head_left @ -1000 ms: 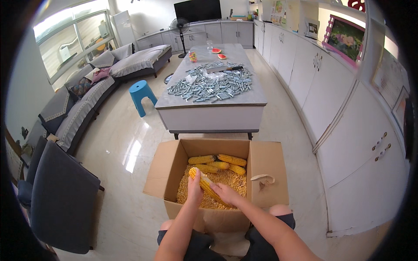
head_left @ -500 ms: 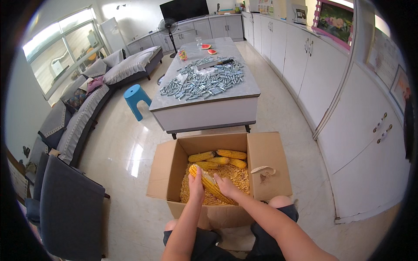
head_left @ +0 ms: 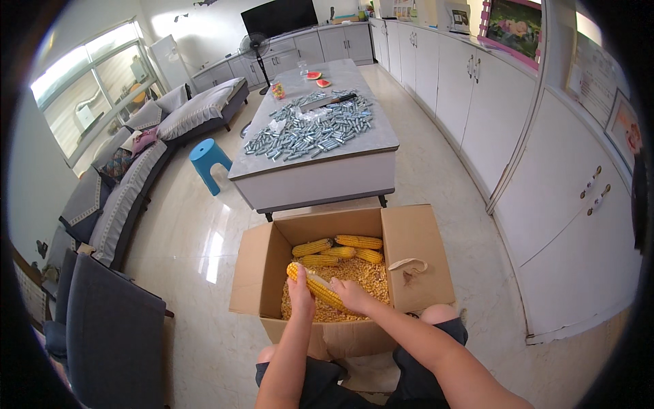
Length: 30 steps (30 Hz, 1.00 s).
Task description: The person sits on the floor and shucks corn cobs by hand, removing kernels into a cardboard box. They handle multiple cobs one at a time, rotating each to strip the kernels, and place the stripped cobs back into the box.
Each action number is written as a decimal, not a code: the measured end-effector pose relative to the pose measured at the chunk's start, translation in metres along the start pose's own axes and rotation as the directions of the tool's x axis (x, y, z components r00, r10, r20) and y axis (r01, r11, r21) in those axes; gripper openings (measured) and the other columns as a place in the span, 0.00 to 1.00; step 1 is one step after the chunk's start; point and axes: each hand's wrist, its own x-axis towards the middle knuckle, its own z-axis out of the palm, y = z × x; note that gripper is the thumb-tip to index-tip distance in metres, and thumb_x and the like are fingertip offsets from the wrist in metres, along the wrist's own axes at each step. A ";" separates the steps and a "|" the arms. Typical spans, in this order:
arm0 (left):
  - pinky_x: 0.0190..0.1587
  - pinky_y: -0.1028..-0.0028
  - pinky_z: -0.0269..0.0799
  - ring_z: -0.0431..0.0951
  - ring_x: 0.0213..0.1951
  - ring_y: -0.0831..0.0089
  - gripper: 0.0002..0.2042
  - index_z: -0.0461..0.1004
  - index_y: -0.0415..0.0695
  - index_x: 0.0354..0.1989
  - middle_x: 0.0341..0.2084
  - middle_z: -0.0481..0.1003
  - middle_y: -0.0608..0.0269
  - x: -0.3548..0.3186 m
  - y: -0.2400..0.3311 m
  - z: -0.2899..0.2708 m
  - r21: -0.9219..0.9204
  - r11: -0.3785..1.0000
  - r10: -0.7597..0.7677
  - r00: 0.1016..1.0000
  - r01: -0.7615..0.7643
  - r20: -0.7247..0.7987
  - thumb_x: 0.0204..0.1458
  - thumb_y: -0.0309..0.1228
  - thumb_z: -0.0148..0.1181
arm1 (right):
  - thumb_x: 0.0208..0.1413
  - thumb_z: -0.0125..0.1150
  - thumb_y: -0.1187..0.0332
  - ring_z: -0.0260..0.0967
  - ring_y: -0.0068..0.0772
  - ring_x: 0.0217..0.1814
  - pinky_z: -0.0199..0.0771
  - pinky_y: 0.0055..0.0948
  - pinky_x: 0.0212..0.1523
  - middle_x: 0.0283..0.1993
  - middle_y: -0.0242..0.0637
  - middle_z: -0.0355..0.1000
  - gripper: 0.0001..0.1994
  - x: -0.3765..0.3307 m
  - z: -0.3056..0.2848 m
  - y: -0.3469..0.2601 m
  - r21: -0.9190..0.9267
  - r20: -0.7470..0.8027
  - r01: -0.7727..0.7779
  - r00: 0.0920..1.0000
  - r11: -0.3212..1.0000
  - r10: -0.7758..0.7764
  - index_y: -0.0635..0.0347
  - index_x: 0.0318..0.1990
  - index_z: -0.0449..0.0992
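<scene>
Between my hands I have a yellow corn cob (head_left: 321, 290), tilted over an open cardboard box (head_left: 332, 223). My left hand (head_left: 300, 294) is wrapped around its upper left end. My right hand (head_left: 352, 295) closes on the cob's lower right side, the fingertips pressed to its kernels. A pale strip without kernels runs along the cob's upper side. Loose corn kernels (head_left: 368, 278) cover the bottom of the box. Several whole corn cobs (head_left: 359, 241) lie on them against the far wall of the box.
Beyond the box stands a grey table (head_left: 310, 176) covered with small silvery cylinders (head_left: 320, 129), a knife (head_left: 328, 101) and watermelon slices (head_left: 314, 76). A blue stool (head_left: 208, 163) is left of it. White cabinets (head_left: 487, 112) line the right; a sofa (head_left: 129, 194) runs along the left.
The corn cob and both hands have shifted slightly left in the picture. The cob lies a little flatter than before. Both hands keep their hold on it.
</scene>
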 end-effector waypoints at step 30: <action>0.38 0.71 0.68 0.69 0.35 0.74 0.14 0.61 0.43 0.40 0.33 0.66 0.65 0.008 0.015 -0.016 -0.186 0.982 0.012 0.995 -0.031 -0.102 0.55 0.40 0.50 | 0.58 0.41 0.46 0.63 0.21 0.18 0.67 0.22 0.19 0.21 0.35 0.66 0.27 -0.009 -0.016 -0.011 0.107 0.166 -0.026 0.986 0.994 0.008 0.65 0.42 0.72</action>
